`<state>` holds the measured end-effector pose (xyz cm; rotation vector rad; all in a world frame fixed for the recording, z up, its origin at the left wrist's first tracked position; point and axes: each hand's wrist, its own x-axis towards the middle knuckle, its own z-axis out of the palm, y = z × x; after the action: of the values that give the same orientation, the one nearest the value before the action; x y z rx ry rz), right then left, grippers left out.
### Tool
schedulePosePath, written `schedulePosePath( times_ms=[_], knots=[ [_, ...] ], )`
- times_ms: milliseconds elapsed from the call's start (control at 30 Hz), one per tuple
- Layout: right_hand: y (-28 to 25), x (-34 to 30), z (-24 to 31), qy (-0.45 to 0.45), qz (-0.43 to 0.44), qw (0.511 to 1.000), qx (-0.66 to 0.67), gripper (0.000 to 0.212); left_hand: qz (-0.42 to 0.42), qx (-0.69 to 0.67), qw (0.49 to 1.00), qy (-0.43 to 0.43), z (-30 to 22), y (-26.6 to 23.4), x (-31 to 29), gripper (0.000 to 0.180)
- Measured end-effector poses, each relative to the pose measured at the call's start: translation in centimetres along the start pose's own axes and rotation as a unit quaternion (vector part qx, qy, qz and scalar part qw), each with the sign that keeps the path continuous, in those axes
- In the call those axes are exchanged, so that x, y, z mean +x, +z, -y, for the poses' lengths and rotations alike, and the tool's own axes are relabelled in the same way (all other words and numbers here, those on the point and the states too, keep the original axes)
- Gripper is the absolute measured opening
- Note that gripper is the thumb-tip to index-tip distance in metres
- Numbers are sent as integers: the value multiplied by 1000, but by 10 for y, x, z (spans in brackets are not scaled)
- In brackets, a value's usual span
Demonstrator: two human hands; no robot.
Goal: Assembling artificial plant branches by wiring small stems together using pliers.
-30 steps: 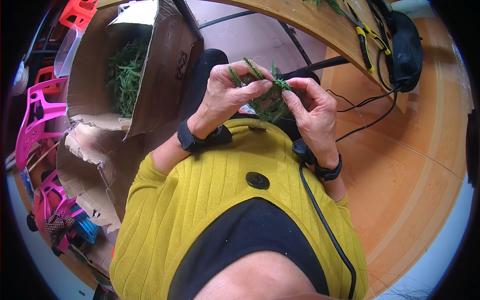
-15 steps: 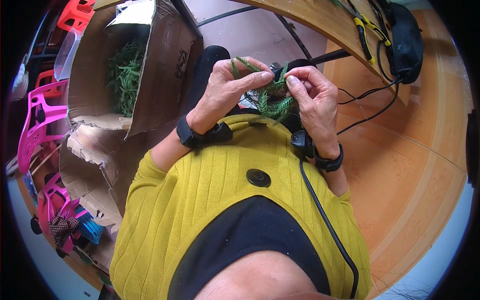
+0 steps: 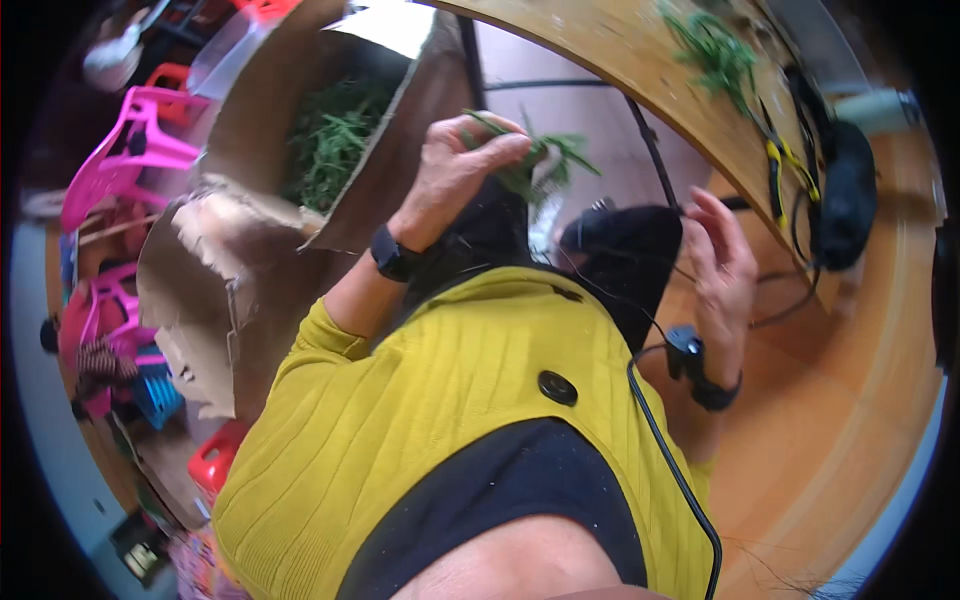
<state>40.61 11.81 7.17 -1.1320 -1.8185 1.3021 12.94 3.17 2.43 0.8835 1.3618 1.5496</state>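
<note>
Pinched in my left hand (image 3: 468, 160) is a small green artificial sprig (image 3: 545, 165), its leafy ends fanning out to the right of my fingers. It hangs over my lap, right of the cardboard box. My right hand (image 3: 722, 250) is off to the right, beside the table's edge, a little blurred, fingers apart and nothing in them. Many similar green sprigs (image 3: 340, 145) lie inside the open cardboard box (image 3: 250, 130). Another bunch of greenery (image 3: 712, 55) rests on the wooden table (image 3: 610, 40).
Yellow-and-black pliers (image 3: 785, 170) and a black pouch (image 3: 845, 205) with cables lie on the table's right part. A torn box flap (image 3: 200, 290) spreads at the left, near pink plastic stools (image 3: 140, 135). A black cable (image 3: 665, 430) runs from my right wrist down my front.
My right hand has let go of the sprig and moved right, opening. The sprig stays in my left hand. The view has shifted, showing more of the table.
</note>
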Motion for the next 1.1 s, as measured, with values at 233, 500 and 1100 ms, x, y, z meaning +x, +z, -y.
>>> schedulePosePath(
  times_ms=[233, 500, 1100],
  knots=[
    [-32, -21, 8, -53, -25, 990, -127, 22, -377, 469, 783, 157, 7, -179, 15, 51],
    [-25, 30, 37, -259, -104, 912, -299, 7, -61, 222, 972, -44, 59, -86, -8, 33],
    [-10, 136, -30, -336, -160, 861, -345, 5, 270, 644, 706, 118, 177, -55, 81, 49]
  ],
)
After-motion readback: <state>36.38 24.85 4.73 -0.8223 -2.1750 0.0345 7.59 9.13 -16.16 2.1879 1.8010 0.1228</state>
